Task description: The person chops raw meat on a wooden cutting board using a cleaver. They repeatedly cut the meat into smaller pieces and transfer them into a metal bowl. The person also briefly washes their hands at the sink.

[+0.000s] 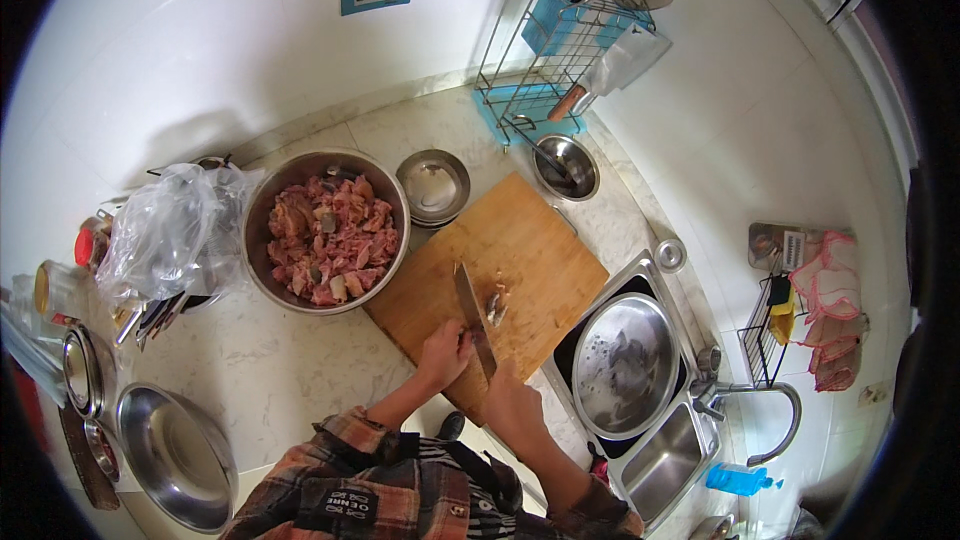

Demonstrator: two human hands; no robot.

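My right hand point(512, 405) grips a kitchen knife, its handle covered by my fingers. The knife's blade point(471, 298) points away from me over a wooden cutting board point(551, 255). Close against the blade's left side, my left hand point(445, 354) has its fingers curled at the board's near edge. Something small and dark shows by those fingertips, but whether they hold it is unclear. Right of the blade lies a small scrap of meat or skin point(496, 306) on the board. A large steel bowl point(250, 255) stands beyond the board's left corner, filled with chopped raw meat point(334, 236).
Stacked metal bowls point(433, 184) and a small steel bowl point(581, 154) stand behind the board. A wire rack point(517, 67) carries a cleaver point(626, 60). At right, a steel basin point(628, 367) sits over the sink point(664, 457). An empty basin point(176, 457) is at left.
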